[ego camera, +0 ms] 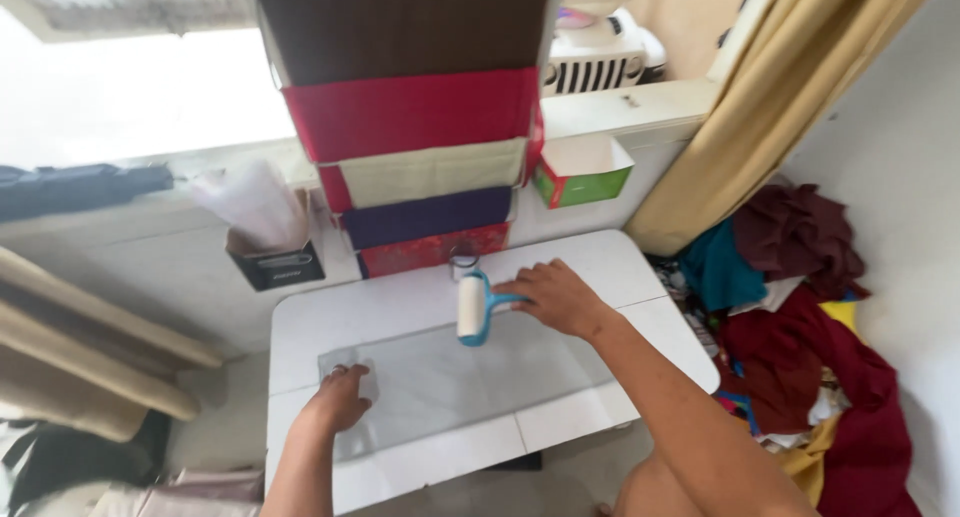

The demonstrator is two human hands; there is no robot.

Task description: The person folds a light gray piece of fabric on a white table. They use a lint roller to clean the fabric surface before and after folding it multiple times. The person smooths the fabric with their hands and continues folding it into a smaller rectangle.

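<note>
The left hand [338, 397] lies flat, fingers spread, on the near-left corner of a pale grey cloth [450, 377], apparently pinning it so it does not slide on the white bench [600, 267]. The cloth is spread flat along the bench's middle. Further right, the right hand [555, 295] is closed around the blue handle of a lint roller [470, 309], whose white roll rests on the cloth's far edge, held crosswise so it can run over the fabric. Behind the roller stands a stack of folded fabrics [415, 127] in brown, red, cream and purple. At far right, a heap of clothes [810, 307] lies on the floor.
</note>
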